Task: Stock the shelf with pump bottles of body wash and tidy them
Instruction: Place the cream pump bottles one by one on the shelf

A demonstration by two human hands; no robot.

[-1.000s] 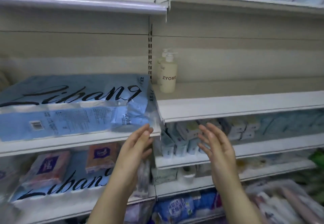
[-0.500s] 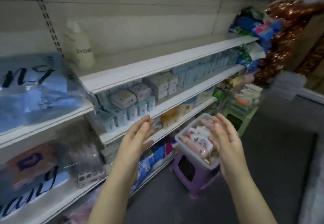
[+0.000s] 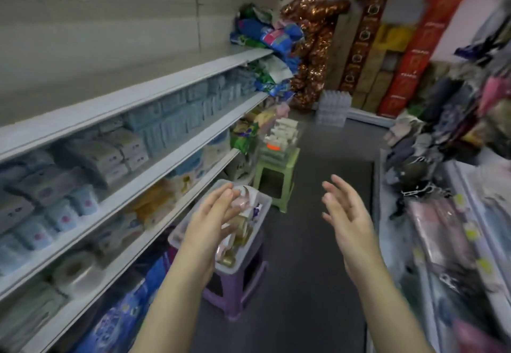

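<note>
Both hands are raised over the aisle and hold nothing. The left hand has its fingers straight and slightly spread; the right hand has its fingers loosely fanned apart, palm turned inward. The pump bottles sit in a clear bin on a purple stool, directly beyond and below the left fingertips and well to the left of the right fingertips. No contact is evident between hand and stock. The step in hand is judged to be fetching the next bottle. To do it well, the left hand should come down onto one bottle body, not its pump neck, and wrap it round the middle. The right hand should steady the base, so that the bottle can be set upright on the bare shelf up and to the left of the left fingers, label facing the aisle. As for orientation, the bottles appear to lie tumbled on their sides, long axes running roughly along the bin and away from the fingertips. Blur prevents telling which way the pump heads point. A second bin of pale bottles stands on a green stool, far beyond both sets of fingertips.
</note>
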